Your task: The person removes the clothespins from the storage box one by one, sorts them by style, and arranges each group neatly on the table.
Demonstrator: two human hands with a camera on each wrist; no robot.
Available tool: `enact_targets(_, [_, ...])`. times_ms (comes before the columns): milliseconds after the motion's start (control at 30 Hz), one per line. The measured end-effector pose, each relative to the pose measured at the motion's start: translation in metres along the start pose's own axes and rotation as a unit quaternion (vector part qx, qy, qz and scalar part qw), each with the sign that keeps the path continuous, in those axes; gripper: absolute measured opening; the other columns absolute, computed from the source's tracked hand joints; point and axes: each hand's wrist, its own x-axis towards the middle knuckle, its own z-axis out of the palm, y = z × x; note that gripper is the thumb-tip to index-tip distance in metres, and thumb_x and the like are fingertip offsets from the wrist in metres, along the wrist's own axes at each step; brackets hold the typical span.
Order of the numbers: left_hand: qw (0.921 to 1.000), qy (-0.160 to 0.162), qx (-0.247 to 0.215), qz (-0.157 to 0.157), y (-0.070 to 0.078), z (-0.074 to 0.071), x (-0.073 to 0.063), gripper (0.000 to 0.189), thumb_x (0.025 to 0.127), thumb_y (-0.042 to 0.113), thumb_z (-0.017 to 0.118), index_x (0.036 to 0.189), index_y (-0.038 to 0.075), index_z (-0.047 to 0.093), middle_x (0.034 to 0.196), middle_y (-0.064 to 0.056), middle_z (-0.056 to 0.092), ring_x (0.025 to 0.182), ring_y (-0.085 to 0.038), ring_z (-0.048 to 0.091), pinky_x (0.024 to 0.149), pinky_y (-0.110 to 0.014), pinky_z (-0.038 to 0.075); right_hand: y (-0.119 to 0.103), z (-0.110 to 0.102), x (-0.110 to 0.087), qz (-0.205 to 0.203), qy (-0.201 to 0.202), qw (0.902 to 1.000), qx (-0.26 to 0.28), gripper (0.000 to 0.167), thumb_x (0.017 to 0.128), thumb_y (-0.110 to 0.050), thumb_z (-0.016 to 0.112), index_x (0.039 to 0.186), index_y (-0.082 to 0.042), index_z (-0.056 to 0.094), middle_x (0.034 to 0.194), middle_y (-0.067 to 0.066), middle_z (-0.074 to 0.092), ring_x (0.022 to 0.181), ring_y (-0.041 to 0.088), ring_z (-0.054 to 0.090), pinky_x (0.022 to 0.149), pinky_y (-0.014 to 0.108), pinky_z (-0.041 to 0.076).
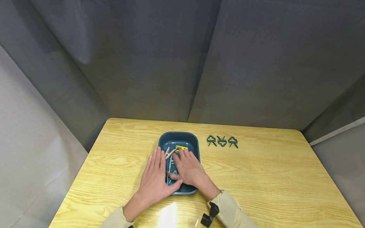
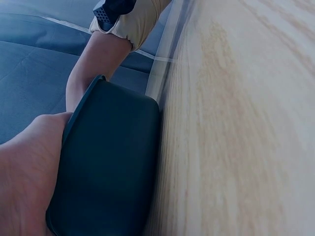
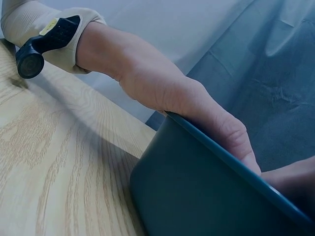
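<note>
A dark blue plastic bin (image 1: 178, 134) sits on the table with several clips inside. My left hand (image 1: 154, 177) rests along its left rim, fingers straight and together, thumb stretched over the near part. Inside the bin, my right hand (image 1: 189, 167) reaches among the clips with thumb and index finger apart; its fingertips are partly hidden. Near those fingers lie a yellow clip (image 1: 181, 147), a beige-pink clip (image 1: 170, 153) and a light blue clip (image 1: 170, 164). Both wrist views show the bin's outer wall (image 2: 110, 157), hiding the clips.
Right of the bin, three dark green clips lie in a row on the wooden table (image 1: 265, 171): a left one (image 1: 211, 140), a middle one (image 1: 221, 141) and a right one (image 1: 233, 142). Grey curtains (image 1: 148, 63) stand behind the table and at its sides.
</note>
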Motion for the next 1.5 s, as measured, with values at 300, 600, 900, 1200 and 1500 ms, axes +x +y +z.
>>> enact_targets(300, [0.9999, 0.011, 0.006, 0.0, 0.001, 0.0, 0.0, 0.129, 0.082, 0.091, 0.049, 0.162, -0.008, 0.022, 0.172, -0.026, 0.014, 0.16, -0.037, 0.013, 0.129, -0.05, 0.016, 0.002, -0.001, 0.001, -0.015, 0.04, 0.999, -0.013, 0.087, 0.078, -0.08, 0.068, 0.123, -0.006, 0.069, 0.126, 0.012, 0.063, 0.112, 0.029, 0.054, 0.098, 0.045, 0.048])
enact_targets(600, [1.0, 0.005, 0.005, -0.003, 0.002, 0.0, 0.0, 0.134, 0.08, 0.096, 0.042, 0.163, -0.006, 0.021, 0.173, -0.024, 0.011, 0.161, -0.032, 0.0, 0.129, -0.049, 0.013, 0.007, -0.005, -0.001, -0.027, 0.076, 0.9966, 0.016, 0.083, 0.07, -0.078, 0.071, 0.112, -0.007, 0.074, 0.118, 0.009, 0.068, 0.105, 0.027, 0.055, 0.09, 0.045, 0.048])
enact_targets(900, [1.0, 0.004, -0.006, -0.004, 0.003, -0.001, 0.0, 0.133, 0.08, 0.097, 0.04, 0.165, -0.002, 0.012, 0.173, -0.023, 0.01, 0.161, -0.03, -0.002, 0.129, -0.05, 0.014, 0.026, -0.025, -0.006, -0.023, 0.09, 0.9897, 0.109, 0.086, 0.073, -0.073, 0.074, 0.126, -0.005, 0.072, 0.115, 0.009, 0.065, 0.103, 0.026, 0.052, 0.093, 0.047, 0.049])
enact_targets(1200, [0.9999, 0.008, -0.002, -0.009, 0.002, 0.001, 0.0, 0.134, 0.08, 0.096, 0.041, 0.164, -0.005, 0.017, 0.173, -0.024, 0.011, 0.161, -0.031, -0.001, 0.129, -0.049, 0.014, 0.049, -0.048, -0.015, 0.002, 0.094, 0.9847, 0.147, 0.09, 0.072, -0.069, 0.078, 0.132, -0.002, 0.068, 0.128, 0.014, 0.065, 0.125, 0.035, 0.056, 0.115, 0.055, 0.04])
enact_targets(1500, [0.9999, 0.003, -0.003, -0.014, 0.002, 0.002, 0.001, 0.135, 0.079, 0.097, 0.041, 0.164, -0.005, 0.016, 0.173, -0.023, 0.01, 0.161, -0.031, 0.0, 0.129, -0.048, 0.013, 0.081, -0.055, -0.024, 0.038, 0.12, 0.9803, 0.152, 0.087, 0.07, -0.068, 0.08, 0.128, -0.004, 0.07, 0.116, 0.011, 0.067, 0.106, 0.028, 0.056, 0.095, 0.049, 0.049])
